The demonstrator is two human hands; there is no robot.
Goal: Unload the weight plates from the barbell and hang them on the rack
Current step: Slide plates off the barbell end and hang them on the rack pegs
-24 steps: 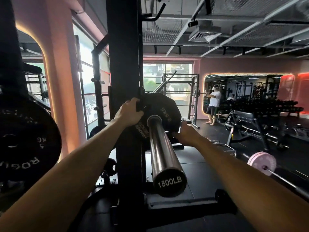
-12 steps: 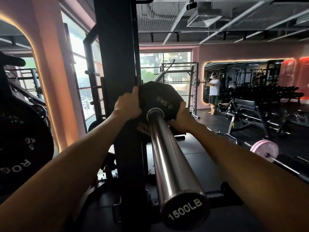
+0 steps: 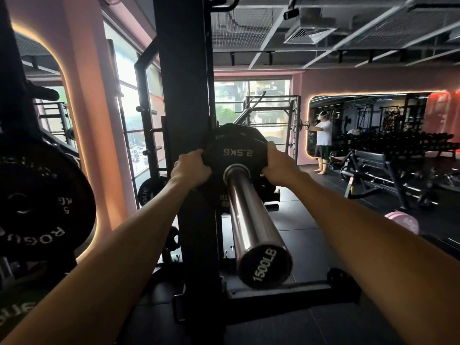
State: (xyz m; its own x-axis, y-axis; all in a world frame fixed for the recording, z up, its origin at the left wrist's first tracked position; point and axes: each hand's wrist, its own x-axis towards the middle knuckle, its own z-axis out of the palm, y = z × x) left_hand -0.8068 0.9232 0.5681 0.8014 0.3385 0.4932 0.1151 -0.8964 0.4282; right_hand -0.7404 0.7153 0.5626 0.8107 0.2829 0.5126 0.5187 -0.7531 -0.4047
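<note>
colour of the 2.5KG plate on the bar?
Black with pale lettering, the 2.5KG plate; head view.

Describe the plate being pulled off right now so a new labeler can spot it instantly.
Find the chrome barbell sleeve running from its "1500LB" end cap toward the black rack post. At its far end sits a small black plate, gripped by the left hand and right hand. Unlike the round 5 kg plate hanging at left, it reads "2.5KG" upside down.
</note>
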